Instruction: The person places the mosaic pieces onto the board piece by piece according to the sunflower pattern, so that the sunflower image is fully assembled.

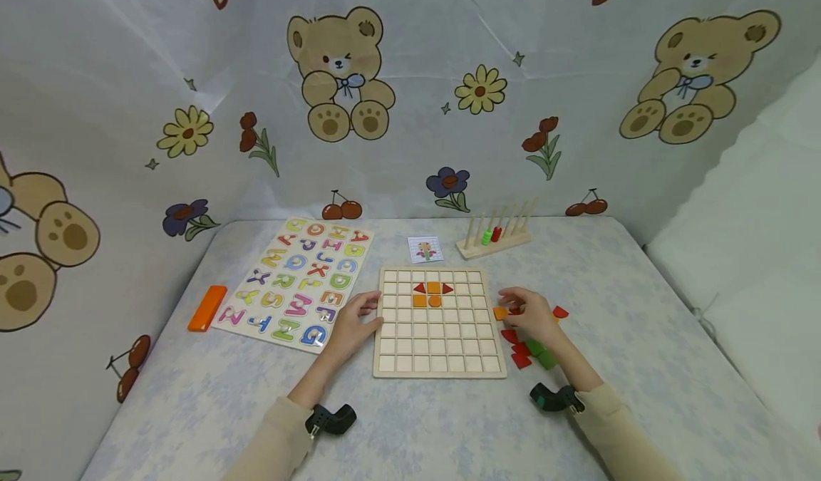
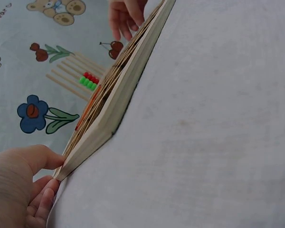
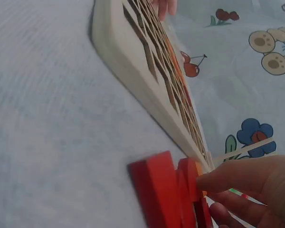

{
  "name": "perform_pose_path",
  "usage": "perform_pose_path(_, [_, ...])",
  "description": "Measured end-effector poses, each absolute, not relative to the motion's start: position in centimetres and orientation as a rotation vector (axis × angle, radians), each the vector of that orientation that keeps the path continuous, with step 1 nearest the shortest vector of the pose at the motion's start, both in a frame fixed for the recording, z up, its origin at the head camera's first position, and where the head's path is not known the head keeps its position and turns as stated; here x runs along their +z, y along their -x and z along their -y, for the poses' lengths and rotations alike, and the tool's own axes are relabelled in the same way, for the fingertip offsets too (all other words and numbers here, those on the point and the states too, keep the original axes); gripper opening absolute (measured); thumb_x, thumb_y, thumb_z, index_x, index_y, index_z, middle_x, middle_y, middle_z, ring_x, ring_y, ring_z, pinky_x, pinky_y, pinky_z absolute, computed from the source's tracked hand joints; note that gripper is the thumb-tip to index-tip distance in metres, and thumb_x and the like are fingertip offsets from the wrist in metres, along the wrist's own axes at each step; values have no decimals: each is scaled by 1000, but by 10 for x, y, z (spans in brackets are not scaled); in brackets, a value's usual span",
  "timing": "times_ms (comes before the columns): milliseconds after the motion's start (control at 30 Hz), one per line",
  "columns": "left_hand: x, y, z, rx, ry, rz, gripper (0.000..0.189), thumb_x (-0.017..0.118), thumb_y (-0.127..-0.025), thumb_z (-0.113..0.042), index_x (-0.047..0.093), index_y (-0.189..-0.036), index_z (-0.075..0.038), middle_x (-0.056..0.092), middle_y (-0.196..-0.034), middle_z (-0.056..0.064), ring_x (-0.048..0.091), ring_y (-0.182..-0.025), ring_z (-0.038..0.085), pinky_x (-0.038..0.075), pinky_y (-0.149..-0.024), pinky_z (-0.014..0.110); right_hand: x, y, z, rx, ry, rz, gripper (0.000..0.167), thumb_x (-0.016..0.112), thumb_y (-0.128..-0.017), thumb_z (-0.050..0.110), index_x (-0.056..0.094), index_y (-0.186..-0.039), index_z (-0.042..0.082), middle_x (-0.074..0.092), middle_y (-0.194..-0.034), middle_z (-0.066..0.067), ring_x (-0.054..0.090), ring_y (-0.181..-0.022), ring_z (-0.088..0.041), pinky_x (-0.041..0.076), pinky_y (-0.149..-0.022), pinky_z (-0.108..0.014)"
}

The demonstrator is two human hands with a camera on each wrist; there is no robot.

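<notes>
Mid-frame, left hand [image 1: 354, 323] loose against the board [image 1: 438, 330], the half-curled right hand [image 1: 534, 313], grip unclear, should isolate one orange tile [image 1: 499, 313].

In the middle of the table [image 1: 436, 424], the grid board [image 1: 440, 323]. On its second row from the back, a square tile [image 1: 433, 288] between two triangle tiles [image 1: 420, 288]; just before them, another square tile [image 1: 420, 301], then a disc tile [image 1: 435, 301] to the right. At left, the alphabet puzzle [image 1: 291, 280]; farther left, an oblong block [image 1: 207, 308]. Behind, a picture card [image 1: 425, 249], with a peg rack [image 1: 494, 244] on its right. Right of the board, loose tiles [image 1: 534, 348].
</notes>
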State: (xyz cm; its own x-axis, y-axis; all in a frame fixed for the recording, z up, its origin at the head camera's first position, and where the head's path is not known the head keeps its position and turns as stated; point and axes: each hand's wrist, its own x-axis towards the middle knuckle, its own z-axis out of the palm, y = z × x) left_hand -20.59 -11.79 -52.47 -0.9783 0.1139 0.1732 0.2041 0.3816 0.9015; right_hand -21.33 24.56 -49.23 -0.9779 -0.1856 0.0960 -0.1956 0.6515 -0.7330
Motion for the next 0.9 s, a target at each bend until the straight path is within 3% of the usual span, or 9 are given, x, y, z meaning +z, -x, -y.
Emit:
perform_pose_path(300, [-526, 205, 119, -1717, 278, 2535, 48, 72, -84, -1, 61, -131, -1, 64, -125, 14, 61, -111, 27, 50, -100, 43, -497, 214, -251, 1273, -303, 2782, 41, 74, -81, -4, 63, -121, -8, 70, -104, -22, 59, -83, -25, 51, -66, -18])
perform_pose_path(533, [-525, 205, 118, -1721, 295, 2523, 48, 72, -84, -1, 61, -130, 1, 64, -124, 15, 61, -110, 28, 51, -100, 44, -491, 217, -225, 1364, -336, 2708, 41, 74, -82, -3, 63, -121, -10, 69, -103, -24, 62, -91, -32, 52, -73, -21])
perform_pose_path(900, [-522, 204, 118, -1703, 292, 2535, 48, 71, -84, 0, 60, -131, 0, 64, -124, 15, 61, -110, 28, 51, -100, 42, -498, 235, -172, 1548, -481, 2722, 41, 73, -81, -6, 64, -121, -8, 68, -106, -24, 60, -87, -25, 49, -71, -19])
